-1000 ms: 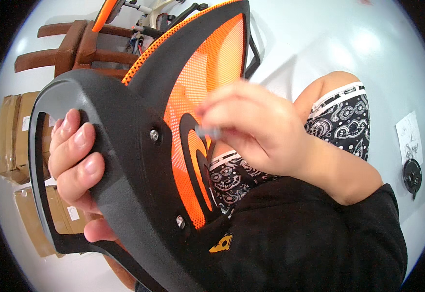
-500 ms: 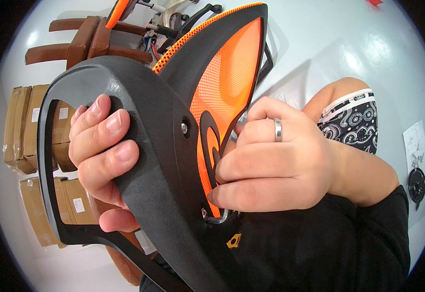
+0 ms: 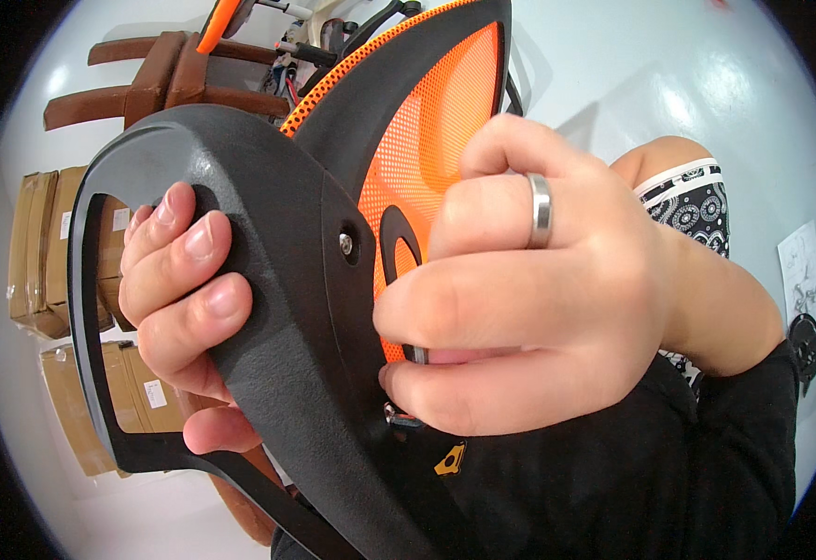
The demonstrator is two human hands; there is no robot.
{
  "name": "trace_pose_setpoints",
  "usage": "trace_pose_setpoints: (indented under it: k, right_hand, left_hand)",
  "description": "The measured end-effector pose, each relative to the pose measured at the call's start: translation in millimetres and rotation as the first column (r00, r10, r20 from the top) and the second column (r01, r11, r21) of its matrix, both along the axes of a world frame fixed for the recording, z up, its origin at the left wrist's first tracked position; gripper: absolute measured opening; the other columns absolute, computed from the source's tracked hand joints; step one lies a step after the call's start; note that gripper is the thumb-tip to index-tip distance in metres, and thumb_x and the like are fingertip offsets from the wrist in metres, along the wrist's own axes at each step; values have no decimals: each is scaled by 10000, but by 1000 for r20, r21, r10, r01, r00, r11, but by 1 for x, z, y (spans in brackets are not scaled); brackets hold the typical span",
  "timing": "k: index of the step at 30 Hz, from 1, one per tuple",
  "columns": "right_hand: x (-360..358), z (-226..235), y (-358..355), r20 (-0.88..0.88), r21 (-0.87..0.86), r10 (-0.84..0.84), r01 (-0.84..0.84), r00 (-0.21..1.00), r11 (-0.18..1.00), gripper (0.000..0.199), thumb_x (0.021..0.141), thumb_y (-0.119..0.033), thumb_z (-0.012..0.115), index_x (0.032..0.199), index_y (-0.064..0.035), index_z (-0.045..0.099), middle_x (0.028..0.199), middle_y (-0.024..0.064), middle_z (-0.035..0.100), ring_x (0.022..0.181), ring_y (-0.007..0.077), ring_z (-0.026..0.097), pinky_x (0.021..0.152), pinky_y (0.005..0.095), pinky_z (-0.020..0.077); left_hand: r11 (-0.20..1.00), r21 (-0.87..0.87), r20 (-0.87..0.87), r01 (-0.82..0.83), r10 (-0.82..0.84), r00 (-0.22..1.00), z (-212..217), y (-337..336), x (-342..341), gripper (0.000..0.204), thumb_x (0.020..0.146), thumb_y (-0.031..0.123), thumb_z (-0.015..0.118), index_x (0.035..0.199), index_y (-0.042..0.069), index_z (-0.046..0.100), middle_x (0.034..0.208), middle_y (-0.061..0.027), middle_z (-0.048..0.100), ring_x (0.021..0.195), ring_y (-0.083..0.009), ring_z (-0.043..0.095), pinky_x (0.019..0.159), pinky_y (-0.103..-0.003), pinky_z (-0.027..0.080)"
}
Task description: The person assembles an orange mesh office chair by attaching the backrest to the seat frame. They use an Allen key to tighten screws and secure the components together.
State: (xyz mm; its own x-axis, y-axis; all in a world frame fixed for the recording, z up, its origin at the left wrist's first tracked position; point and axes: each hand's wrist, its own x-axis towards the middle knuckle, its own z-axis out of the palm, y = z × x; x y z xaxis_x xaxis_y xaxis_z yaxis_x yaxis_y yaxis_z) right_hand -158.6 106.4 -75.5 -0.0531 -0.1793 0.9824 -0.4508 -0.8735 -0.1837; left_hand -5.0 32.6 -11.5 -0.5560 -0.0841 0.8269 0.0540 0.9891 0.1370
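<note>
My left hand wraps round a black plastic chair armrest, a looped frame with an opening at the left. The armrest lies against a chair back with orange mesh and a black frame. A silver bolt head sits in a recess of the armrest. Lower down, an L-shaped hex key meets the armrest's inner side. My right hand, with a ring on one finger, is closed on this key, its shaft showing between thumb and fingers. The fastener under the key's tip is hidden.
Cardboard boxes are stacked at the left. Brown padded pieces and other chair parts lie at the far left. On the pale floor at the right are an instruction sheet and a black disc. My bent knee in patterned shorts is nearby.
My right hand has come up and closer to the camera, and the hex key has turned with it. The armrest has shifted slightly left, still in my left hand.
</note>
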Motion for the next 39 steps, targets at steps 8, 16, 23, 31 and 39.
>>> trace_pose_setpoints:
  k: [8, 16, 23, 31, 39]
  right_hand:
    - [-1, 5, 5, -37, 10, -80, 80, 996, 997, 132, 507, -116, 638, 621, -151, 582, 713, -41, 526, 567, 106, 425, 516, 283, 323]
    - [-1, 6, 5, -31, 27, -62, 62, 998, 998, 129, 516, -105, 635, 628, -143, 583, 679, -50, 491, 535, 96, 405, 488, 273, 299]
    - [-4, -1, 10, -260, 117, -66, 99, 963, 988, 121, 564, -189, 633, 655, -135, 577, 702, -40, 497, 522, 84, 427, 460, 232, 295]
    - [22, -19, 6, -54, 62, -126, 129, 991, 990, 156, 630, -275, 587, 642, -151, 494, 698, -30, 465, 523, 85, 445, 511, 242, 327]
    - [41, -25, 12, 66, 150, -141, 130, 988, 980, 160, 631, -266, 579, 641, -136, 488, 656, -14, 431, 525, 116, 448, 522, 280, 328]
  left_hand:
    - [996, -48, -21, -79, 78, 997, -1, 3, -3, 573, 912, 429, 18, 948, 73, 466, 990, -140, 530, 1083, -303, 468, 1030, -490, 261]
    - [999, -29, -47, -22, 21, 999, 2, -3, -5, 634, 905, 487, 20, 930, 82, 508, 978, -133, 556, 1080, -302, 477, 1026, -480, 252]
    - [1000, -12, 1, -25, 25, 1000, 6, -1, 4, 647, 900, 503, 25, 946, 80, 512, 1007, -158, 549, 1088, -314, 470, 1027, -484, 245]
    - [999, -30, 58, -32, 34, 998, 3, 3, 0, 607, 907, 439, 3, 973, 58, 471, 1055, -170, 515, 1112, -321, 441, 1038, -496, 243]
    - [998, -12, 63, -64, 64, 996, 4, 5, 4, 613, 909, 445, 3, 982, 56, 472, 1066, -175, 509, 1129, -322, 430, 1049, -488, 233]
